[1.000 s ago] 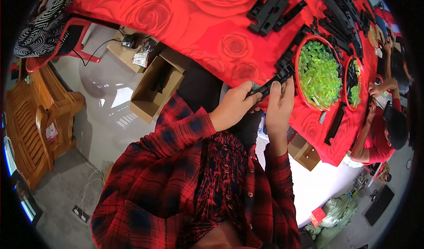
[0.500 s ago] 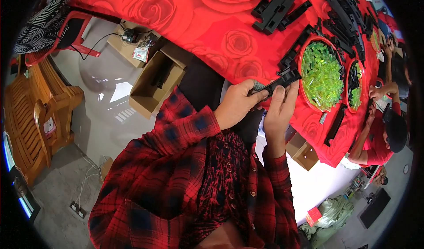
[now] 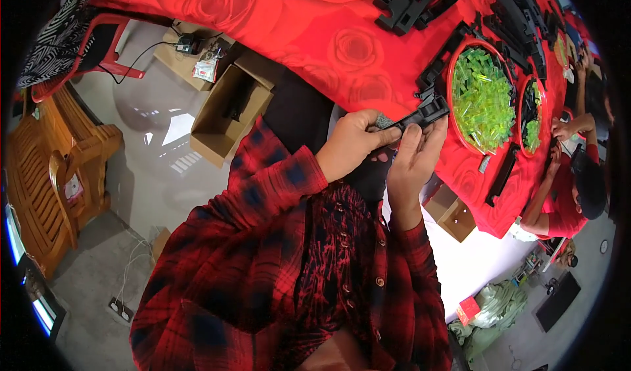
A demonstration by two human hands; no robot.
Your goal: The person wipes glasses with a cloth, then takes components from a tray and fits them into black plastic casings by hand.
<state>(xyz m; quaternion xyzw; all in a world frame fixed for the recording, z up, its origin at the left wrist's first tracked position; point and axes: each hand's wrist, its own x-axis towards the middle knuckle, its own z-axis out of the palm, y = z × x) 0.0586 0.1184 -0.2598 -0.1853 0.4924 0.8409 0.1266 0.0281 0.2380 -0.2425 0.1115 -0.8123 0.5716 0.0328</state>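
Observation:
A black plastic part (image 3: pixel 426 112) is held between my two hands beside the near edge of the red table. My left hand (image 3: pixel 353 145) closes on its left end with thumb and fingers. A small grey speckled piece (image 3: pixel 383 120) shows beside the left thumb; whether that hand grips it too I cannot tell. My right hand (image 3: pixel 417 155) pinches the part's right end, thumb in front and fingers behind. Just right of that hand stands a round bowl with a red rim (image 3: pixel 449 101), heaped with yellow-green translucent pieces (image 3: pixel 483 104).
More black parts (image 3: pixel 407 2) lie on the rose-patterned tablecloth (image 3: pixel 355 49). A smaller bowl (image 3: pixel 531 118) holds dark and green pieces. An open cardboard box (image 3: pixel 223 118) is at the left, a wooden bench (image 3: pixel 59 167) beyond. Another person (image 3: pixel 565 200) works at the right.
My hands keep their grip, and the black part is tilted slightly, its right end raised. The whole view has shifted a little.

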